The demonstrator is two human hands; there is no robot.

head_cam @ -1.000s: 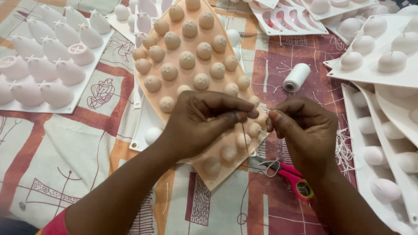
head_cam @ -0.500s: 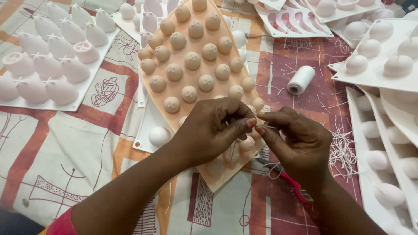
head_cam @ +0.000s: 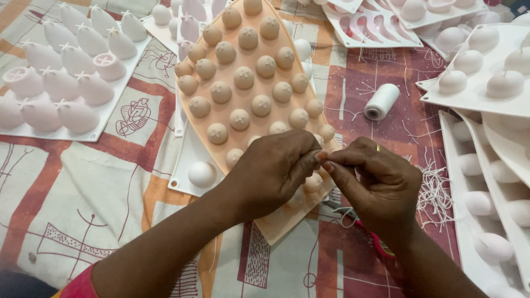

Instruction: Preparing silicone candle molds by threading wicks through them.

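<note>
Peach-coloured silicone mould (head_cam: 251,83): a long, bumpy sheet of rounded domes, most marked with a small cross slit. It is laid on the patterned cloth (head_cam: 83,182), running from 12 o'clock down to the centre of the view, and its lower end is covered by both hands.

Left hand (head_cam: 270,171): entered from 7 o'clock and rested over the mould's lower end. The fingers are curled in, with thumb and forefinger pinched together at the tip. What is pinched is too fine to be made out.

Right hand (head_cam: 381,182): entered from 5 o'clock. The fingers are closed, and thumb and forefinger are pinched against the left hand's fingertips, touching them. A thin ring is seen on one finger. The pinched item cannot be told.

White thread spool (head_cam: 382,101): laid on its side at 2 o'clock of the hands, well apart from them.

Loose white thread cuttings (head_cam: 436,190): heaped just beside the right hand, at 3 o'clock.

Pink-handled scissors (head_cam: 375,240): partly hidden under the right wrist, at 5 o'clock.

Pale pink mould of pointed shapes (head_cam: 61,72): placed at 10 o'clock.

White moulds with rounded forms (head_cam: 486,83): stacked along the edge from 1 to 4 o'clock.

A further white mould (head_cam: 190,160): seen under the peach one, one white dome showing.
</note>
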